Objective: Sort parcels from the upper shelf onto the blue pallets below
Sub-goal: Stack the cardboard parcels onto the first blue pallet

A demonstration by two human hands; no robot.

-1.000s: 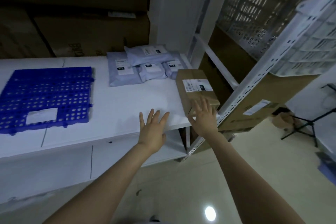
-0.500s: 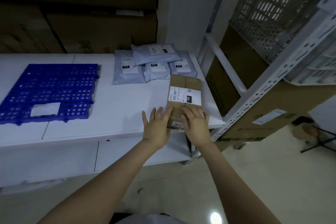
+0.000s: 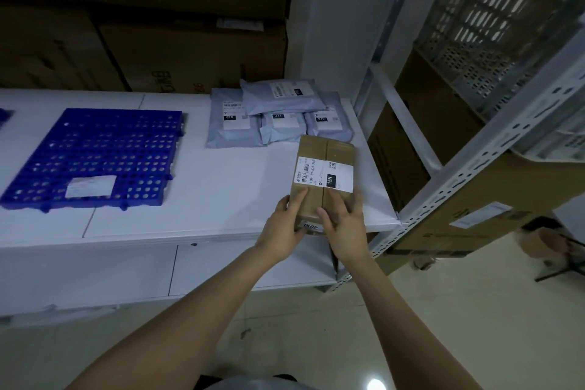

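A brown cardboard box (image 3: 326, 152) with a white label reading 15H lies on the white table (image 3: 205, 199), close to its front right corner. My left hand (image 3: 281, 231) grips the box's near left corner, fingers on top and thumb at the front face. My right hand (image 3: 346, 231) holds the near right corner, thumb on top and fingers over the right side. A blue perforated pallet (image 3: 95, 152) with a white label lies on the table to the left. Several grey mailer bags (image 3: 278, 98) are piled just behind the box.
A white slotted rack upright (image 3: 474, 168) slants past the table's right end, with a large cardboard carton (image 3: 443, 215) behind it and a perforated crate (image 3: 506, 25) above. Dark cartons (image 3: 190, 51) line the wall behind the table. A second blue pallet's corner (image 3: 4, 114) shows far left.
The box has come from the table's right end onto the table. My left hand, empty before, has joined my right hand on it.
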